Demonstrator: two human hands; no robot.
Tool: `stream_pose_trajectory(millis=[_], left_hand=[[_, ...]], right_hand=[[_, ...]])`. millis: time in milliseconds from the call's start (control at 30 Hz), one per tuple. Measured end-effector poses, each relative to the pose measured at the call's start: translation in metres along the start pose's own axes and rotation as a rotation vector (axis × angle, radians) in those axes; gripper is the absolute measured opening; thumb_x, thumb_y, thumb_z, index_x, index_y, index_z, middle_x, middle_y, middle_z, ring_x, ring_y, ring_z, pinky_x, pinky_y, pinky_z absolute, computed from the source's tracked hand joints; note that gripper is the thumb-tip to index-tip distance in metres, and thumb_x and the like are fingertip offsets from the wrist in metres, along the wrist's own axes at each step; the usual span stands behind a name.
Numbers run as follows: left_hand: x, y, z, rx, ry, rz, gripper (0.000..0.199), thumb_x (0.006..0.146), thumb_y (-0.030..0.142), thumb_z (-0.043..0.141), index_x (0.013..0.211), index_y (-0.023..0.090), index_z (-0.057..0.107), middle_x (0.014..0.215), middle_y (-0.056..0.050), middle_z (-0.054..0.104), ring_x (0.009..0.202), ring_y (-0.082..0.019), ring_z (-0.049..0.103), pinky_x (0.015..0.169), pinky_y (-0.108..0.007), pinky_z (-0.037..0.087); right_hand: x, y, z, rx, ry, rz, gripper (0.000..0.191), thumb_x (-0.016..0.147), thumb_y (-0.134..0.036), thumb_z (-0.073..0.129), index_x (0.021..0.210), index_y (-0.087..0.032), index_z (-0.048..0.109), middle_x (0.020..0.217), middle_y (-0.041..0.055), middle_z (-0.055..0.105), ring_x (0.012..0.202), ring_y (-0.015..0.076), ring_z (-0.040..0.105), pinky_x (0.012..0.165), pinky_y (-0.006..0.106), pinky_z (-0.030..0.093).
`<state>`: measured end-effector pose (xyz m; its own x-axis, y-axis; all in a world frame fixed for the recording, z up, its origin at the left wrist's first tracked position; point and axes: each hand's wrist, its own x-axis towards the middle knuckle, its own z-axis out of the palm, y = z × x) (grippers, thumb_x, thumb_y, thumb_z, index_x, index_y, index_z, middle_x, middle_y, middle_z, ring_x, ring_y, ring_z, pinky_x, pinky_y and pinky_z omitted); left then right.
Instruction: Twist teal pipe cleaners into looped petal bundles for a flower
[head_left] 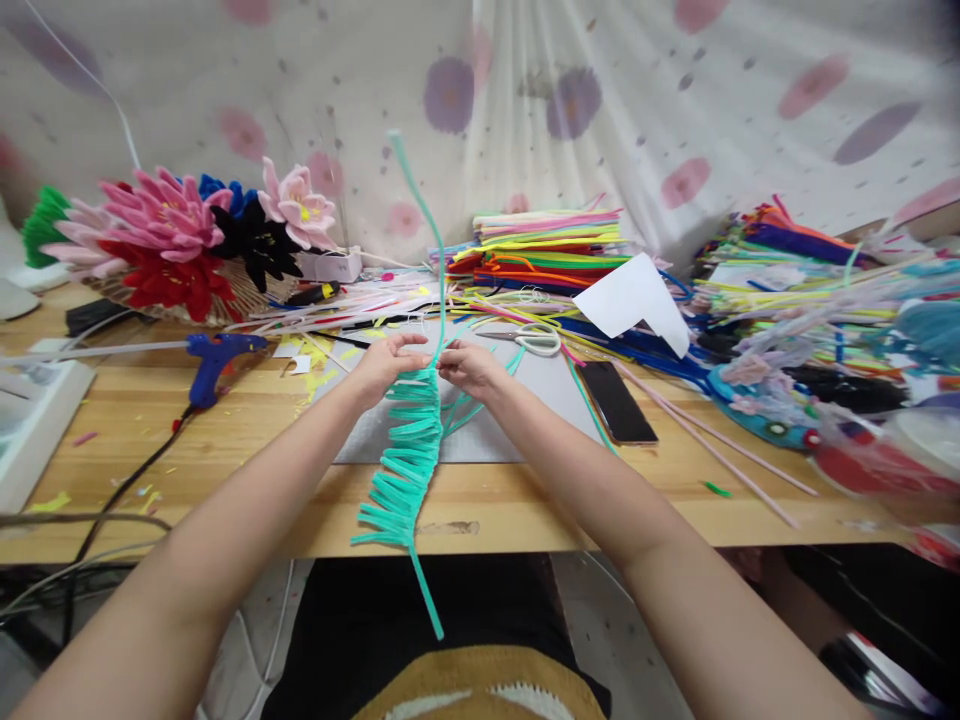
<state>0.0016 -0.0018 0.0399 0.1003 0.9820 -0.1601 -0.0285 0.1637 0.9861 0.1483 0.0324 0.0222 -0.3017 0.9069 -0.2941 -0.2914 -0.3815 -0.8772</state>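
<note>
A teal pipe cleaner strip [412, 440] with a fringe of short loops along its left side hangs between my hands and over the table's front edge. Its bare stem rises high above my fingers, and a short tail dangles at the bottom. My left hand [394, 365] pinches the strip near the top of the fringe. Close against it, my right hand [469, 368] has its fingers closed at the same spot on the stem. More teal pipe cleaners [461, 412] lie behind the strip on a grey mat [525, 425].
Scissors [538, 340] and a phone [619, 400] lie to the right, below a white paper piece [634, 305]. A blue glue gun [214, 365] stands left, near fuzzy flowers [172, 215]. Pipe cleaner bundles [547, 240] fill the back; plastic-wrapped items [877, 420] crowd the right.
</note>
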Motion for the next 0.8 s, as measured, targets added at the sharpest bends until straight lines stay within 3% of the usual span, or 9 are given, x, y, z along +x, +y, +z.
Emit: stream_pose_trajectory(millis=[100, 167, 233, 367, 467, 533, 600, 700, 800], left_hand=[[-0.003, 0.003, 0.0, 0.021, -0.095, -0.075, 0.068, 0.05, 0.026, 0.076, 0.113, 0.016, 0.053, 0.068, -0.003, 0.068, 0.049, -0.011, 0.055, 0.045, -0.02, 0.034], [-0.004, 0.004, -0.001, 0.032, -0.177, -0.052, 0.078, 0.049, 0.024, 0.076, 0.121, 0.016, 0.048, 0.068, -0.004, 0.068, 0.053, -0.013, 0.059, 0.05, -0.021, 0.039], [-0.004, 0.005, -0.001, 0.056, -0.237, 0.008, 0.082, 0.049, 0.021, 0.077, 0.125, 0.016, 0.046, 0.067, -0.003, 0.068, 0.059, -0.015, 0.062, 0.059, -0.024, 0.043], [-0.002, 0.004, 0.002, 0.095, -0.194, 0.092, 0.079, 0.052, 0.023, 0.075, 0.126, 0.018, 0.048, 0.067, -0.002, 0.068, 0.065, -0.016, 0.064, 0.068, -0.028, 0.046], [0.002, 0.001, 0.005, 0.146, -0.091, 0.122, 0.064, 0.049, 0.024, 0.076, 0.11, 0.016, 0.061, 0.066, -0.003, 0.068, 0.064, -0.016, 0.063, 0.068, -0.029, 0.046], [0.004, -0.001, 0.006, 0.181, -0.014, 0.143, 0.044, 0.046, 0.026, 0.076, 0.088, 0.014, 0.068, 0.067, -0.004, 0.069, 0.064, -0.017, 0.063, 0.068, -0.029, 0.047], [0.006, -0.003, 0.007, 0.207, 0.038, 0.159, 0.038, 0.044, 0.027, 0.077, 0.079, 0.013, 0.069, 0.067, -0.005, 0.069, 0.065, -0.018, 0.063, 0.067, -0.03, 0.047], [0.008, -0.004, 0.006, 0.242, 0.062, 0.16, 0.053, 0.044, 0.027, 0.077, 0.094, 0.013, 0.067, 0.063, -0.003, 0.068, 0.06, -0.016, 0.061, 0.064, -0.029, 0.046], [0.008, -0.005, 0.006, 0.251, 0.075, 0.14, 0.062, 0.045, 0.025, 0.077, 0.104, 0.011, 0.063, 0.062, -0.003, 0.067, 0.056, -0.014, 0.059, 0.063, -0.027, 0.045]], right_hand=[[0.001, -0.006, 0.0, -0.076, -0.163, 0.01, 0.032, 0.05, -0.001, 0.056, 0.075, -0.018, 0.045, 0.05, -0.0081, 0.052, 0.051, 0.0074, 0.052, 0.055, 0.019, 0.042], [0.0, -0.012, -0.003, -0.15, -0.294, 0.008, 0.036, 0.049, -0.003, 0.06, 0.079, -0.018, 0.047, 0.053, -0.0067, 0.055, 0.054, 0.009, 0.055, 0.056, 0.02, 0.042], [-0.002, -0.016, -0.005, -0.231, -0.344, -0.002, 0.038, 0.049, -0.007, 0.065, 0.081, -0.018, 0.048, 0.054, -0.0062, 0.056, 0.055, 0.0096, 0.055, 0.054, 0.021, 0.041], [-0.007, -0.019, -0.004, -0.409, -0.117, -0.061, 0.04, 0.049, -0.01, 0.069, 0.079, -0.019, 0.045, 0.053, -0.008, 0.055, 0.053, 0.0088, 0.052, 0.052, 0.021, 0.039], [-0.012, -0.015, -0.004, -0.513, 0.02, -0.168, 0.026, 0.054, -0.013, 0.067, 0.068, -0.018, 0.045, 0.052, -0.0076, 0.053, 0.054, 0.0079, 0.051, 0.052, 0.02, 0.039], [-0.016, -0.01, -0.005, -0.513, 0.011, -0.224, 0.013, 0.059, -0.015, 0.062, 0.064, -0.017, 0.05, 0.054, -0.0057, 0.055, 0.056, 0.0074, 0.051, 0.053, 0.02, 0.04], [-0.019, -0.006, -0.008, -0.483, -0.022, -0.233, 0.007, 0.061, -0.017, 0.06, 0.067, -0.017, 0.056, 0.058, -0.0046, 0.057, 0.057, 0.007, 0.051, 0.056, 0.021, 0.042], [-0.022, -0.001, -0.011, -0.427, -0.041, -0.225, 0.012, 0.059, -0.021, 0.064, 0.069, -0.016, 0.06, 0.061, -0.0042, 0.057, 0.059, 0.0069, 0.051, 0.057, 0.022, 0.043], [-0.02, 0.003, -0.011, -0.348, 0.031, -0.209, 0.017, 0.054, -0.024, 0.068, 0.064, -0.016, 0.058, 0.059, -0.0051, 0.055, 0.059, 0.0064, 0.049, 0.058, 0.021, 0.041]])
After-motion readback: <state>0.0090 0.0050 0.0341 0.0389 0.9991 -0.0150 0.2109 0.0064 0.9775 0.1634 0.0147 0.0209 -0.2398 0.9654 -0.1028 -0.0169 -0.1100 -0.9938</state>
